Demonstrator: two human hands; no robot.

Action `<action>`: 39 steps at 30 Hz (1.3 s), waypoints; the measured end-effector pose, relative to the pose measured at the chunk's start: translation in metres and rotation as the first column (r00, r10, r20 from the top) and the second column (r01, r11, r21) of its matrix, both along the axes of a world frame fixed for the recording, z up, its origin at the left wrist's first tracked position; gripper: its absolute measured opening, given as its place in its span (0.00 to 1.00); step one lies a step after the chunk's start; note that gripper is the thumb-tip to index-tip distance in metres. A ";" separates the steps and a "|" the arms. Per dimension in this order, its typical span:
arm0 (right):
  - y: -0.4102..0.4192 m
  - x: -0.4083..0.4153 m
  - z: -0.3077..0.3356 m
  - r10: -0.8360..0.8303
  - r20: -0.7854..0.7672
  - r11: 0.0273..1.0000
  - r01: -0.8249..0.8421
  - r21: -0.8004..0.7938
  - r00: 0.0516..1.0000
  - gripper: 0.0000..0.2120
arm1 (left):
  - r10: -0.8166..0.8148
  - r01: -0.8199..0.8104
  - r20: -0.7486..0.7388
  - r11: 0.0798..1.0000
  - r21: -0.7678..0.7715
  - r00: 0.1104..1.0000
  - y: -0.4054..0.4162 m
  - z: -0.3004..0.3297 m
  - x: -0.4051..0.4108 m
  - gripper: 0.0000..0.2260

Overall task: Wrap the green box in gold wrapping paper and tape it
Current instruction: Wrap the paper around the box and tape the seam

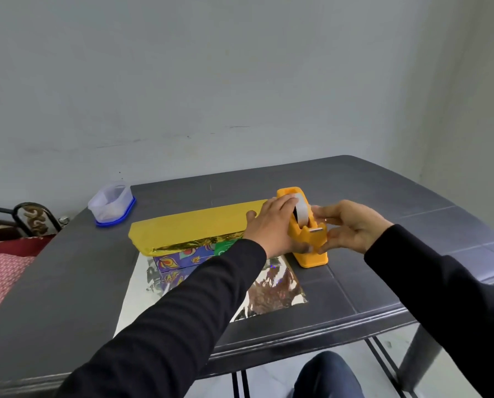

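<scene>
One head-worn wide-angle view looks forward and down, close over the dark table (383,196).

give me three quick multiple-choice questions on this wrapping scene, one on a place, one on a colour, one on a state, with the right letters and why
1. Where does the clear plastic tub with the blue lid stand?
A. far left corner of the dark grey table
B. on the floor
C. on the gold foil sheet

2. What colour is the plastic tape dispenser?
A. red
B. yellow-orange
C. white

3. What is the left hand doing?
A. hanging idle
B. resting on top of the dispenser
C. lifting the tub

Answers: 1 A, the tub stands at the table's far left corner. 2 B, its body is yellow-orange. 3 B, the left hand lies over the dispenser's roll while the right hand is at the cutter end.
</scene>
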State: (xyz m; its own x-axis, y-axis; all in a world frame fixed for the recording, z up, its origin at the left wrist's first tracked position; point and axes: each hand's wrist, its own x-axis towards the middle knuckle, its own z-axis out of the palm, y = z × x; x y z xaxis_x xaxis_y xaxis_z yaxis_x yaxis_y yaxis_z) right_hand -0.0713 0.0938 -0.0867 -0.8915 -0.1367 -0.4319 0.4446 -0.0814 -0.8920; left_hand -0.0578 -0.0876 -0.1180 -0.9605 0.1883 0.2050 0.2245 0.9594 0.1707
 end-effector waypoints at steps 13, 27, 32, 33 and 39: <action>-0.002 0.033 -0.040 -0.114 -0.225 0.993 0.119 0.009 0.968 0.08 | -0.020 0.020 0.023 0.999 -0.033 1.000 0.004 0.006 0.004 0.44; 0.016 0.048 -0.059 -0.008 -0.573 0.976 0.131 0.175 0.819 0.03 | -0.068 0.068 0.005 0.991 -0.119 0.998 -0.011 0.018 0.017 0.39; -0.011 0.078 -0.038 -0.046 -0.761 0.983 0.163 0.080 0.647 0.03 | -0.027 0.029 -0.111 0.999 0.014 0.993 -0.061 0.030 0.040 0.19; -0.022 0.083 -0.037 -0.039 -0.750 0.991 0.121 0.055 0.660 0.04 | 0.005 0.001 -0.127 0.999 0.052 0.992 -0.075 0.031 0.047 0.16; -0.100 0.090 -0.051 0.034 -0.661 0.997 -0.075 -0.034 0.750 0.05 | 0.218 -0.190 -0.146 0.965 0.181 0.965 -0.151 0.027 0.088 0.10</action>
State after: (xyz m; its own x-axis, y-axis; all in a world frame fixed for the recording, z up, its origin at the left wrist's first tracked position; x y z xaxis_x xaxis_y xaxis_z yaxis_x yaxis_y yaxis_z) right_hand 0.0189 -0.0063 -0.1375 -0.9422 -0.1985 0.2700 -0.2471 -0.1326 -0.9599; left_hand 0.0301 -0.2390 -0.0912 -0.9259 -0.0574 0.3735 0.0649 0.9496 0.3068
